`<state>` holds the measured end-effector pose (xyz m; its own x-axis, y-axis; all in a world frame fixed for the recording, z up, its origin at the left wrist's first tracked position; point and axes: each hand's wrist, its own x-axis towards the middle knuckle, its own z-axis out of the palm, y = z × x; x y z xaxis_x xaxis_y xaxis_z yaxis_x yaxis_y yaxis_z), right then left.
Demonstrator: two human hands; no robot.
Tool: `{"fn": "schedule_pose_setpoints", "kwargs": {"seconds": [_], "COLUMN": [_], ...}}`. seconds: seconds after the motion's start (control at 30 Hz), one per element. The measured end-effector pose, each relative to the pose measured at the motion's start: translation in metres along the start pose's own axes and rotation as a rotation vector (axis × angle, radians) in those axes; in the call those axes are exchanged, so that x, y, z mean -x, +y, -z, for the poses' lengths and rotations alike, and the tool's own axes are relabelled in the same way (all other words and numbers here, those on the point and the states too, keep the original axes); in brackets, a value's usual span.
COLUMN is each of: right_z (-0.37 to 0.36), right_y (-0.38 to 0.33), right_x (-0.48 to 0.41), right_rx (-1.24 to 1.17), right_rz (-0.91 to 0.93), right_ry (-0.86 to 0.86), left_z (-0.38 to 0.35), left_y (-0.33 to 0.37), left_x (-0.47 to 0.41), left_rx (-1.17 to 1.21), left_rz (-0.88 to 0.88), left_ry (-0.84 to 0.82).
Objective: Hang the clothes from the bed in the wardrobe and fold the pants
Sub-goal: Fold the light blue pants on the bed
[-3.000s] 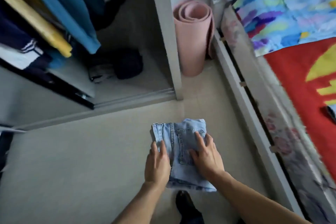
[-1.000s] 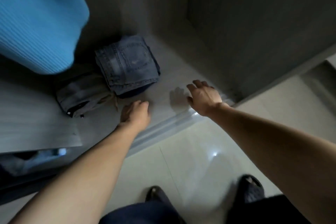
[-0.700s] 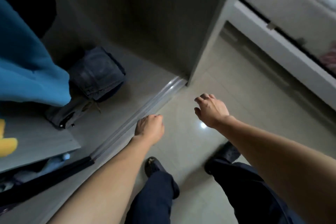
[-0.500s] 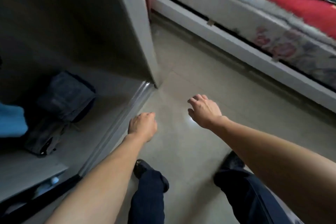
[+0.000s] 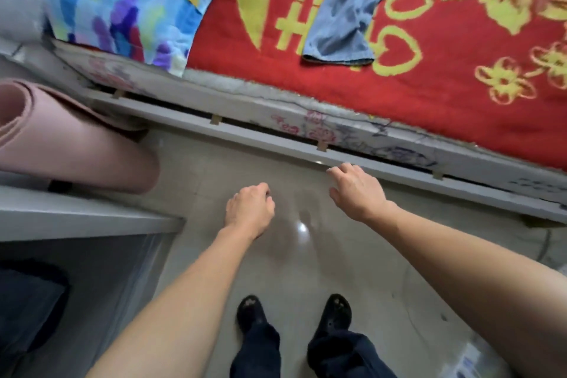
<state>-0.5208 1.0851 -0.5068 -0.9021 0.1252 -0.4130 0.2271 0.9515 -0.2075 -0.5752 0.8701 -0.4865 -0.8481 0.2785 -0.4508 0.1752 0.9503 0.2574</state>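
Pale glossy floor tiles (image 5: 306, 270) are seen between wardrobe (image 5: 92, 215) and bed (image 5: 276, 144). Both bare forearms are stretched forward, palms down. Left hand (image 5: 250, 209) is loosely curled, empty. Right hand (image 5: 357, 190) is relaxed, fingers drooping (nothing held), near the bed rail. Light-blue jeans (image 5: 343, 24) are laid crumpled on the red blanket (image 5: 460, 101), well beyond both hands.

Left grip (image 5: 250, 212), right grip (image 5: 357, 190) outstretched (both empty)

Denim garment (image 5: 346, 15), perhaps jeans, lies on bed (image 5: 445, 101).
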Motion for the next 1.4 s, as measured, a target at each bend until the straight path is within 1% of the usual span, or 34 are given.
{"fn": "schedule_pose_setpoints", "kwargs": {"seconds": [0.13,0.27,0.47,0.6,0.83,0.93,1.03,1.1,1.17,1.23,1.3,1.33,1.4], "right_z": [0.042,0.067,0.098,0.122,0.155,0.167,0.180,0.188,0.195,0.197,0.195,0.194,0.194], "right_y": [0.028,0.054,0.095,0.118,0.188,0.220,0.250,0.263,0.271,0.272,0.268,0.263,0.250], "right_x": [-0.037,-0.092,-0.192,-0.237,-0.323,-0.372,-0.424,-0.459,-0.493,-0.524,-0.546,-0.552,-0.550], "right_rx": [-0.034,-0.062,-0.113,-0.168,-0.201,-0.236,-0.372,-0.516,-0.685,-0.892,-1.055,-1.093,-1.071], "right_rz": [-0.038,-0.086,-0.250,-0.326,-0.389,-0.405,-0.446,-0.497,-0.570,-0.624,-0.659,-0.658,-0.590], "right_ry": [0.021,0.046,0.017,0.033,0.023,-0.006,0.041,0.131,0.229,0.266,0.260,0.234,0.136], "left_z": [0.029,0.046,0.070,0.091,0.108,0.099,0.081,0.067,0.053,0.043,0.040,0.042,0.054], "left_y": [0.036,0.051,0.070,0.090,0.155,0.175,0.197,0.213,0.225,0.228,0.227,0.226,0.219], "left_x": [-0.054,-0.126,-0.236,-0.294,-0.406,-0.456,-0.494,-0.506,-0.509,-0.504,-0.495,-0.490,-0.483], "left_rx": [-0.051,-0.108,-0.098,-0.160,-0.090,-0.018,0.111,0.175,0.126,0.085,0.031,-0.008,-0.080], "left_rz": [-0.094,-0.128,-0.147,-0.173,-0.097,0.018,0.148,0.209,0.254,0.247,0.180,0.146,0.123], "left_ry": [0.006,-0.009,-0.092,-0.170,-0.172,-0.162,-0.141,-0.115,-0.086,-0.066,-0.061,-0.068,-0.081]}}
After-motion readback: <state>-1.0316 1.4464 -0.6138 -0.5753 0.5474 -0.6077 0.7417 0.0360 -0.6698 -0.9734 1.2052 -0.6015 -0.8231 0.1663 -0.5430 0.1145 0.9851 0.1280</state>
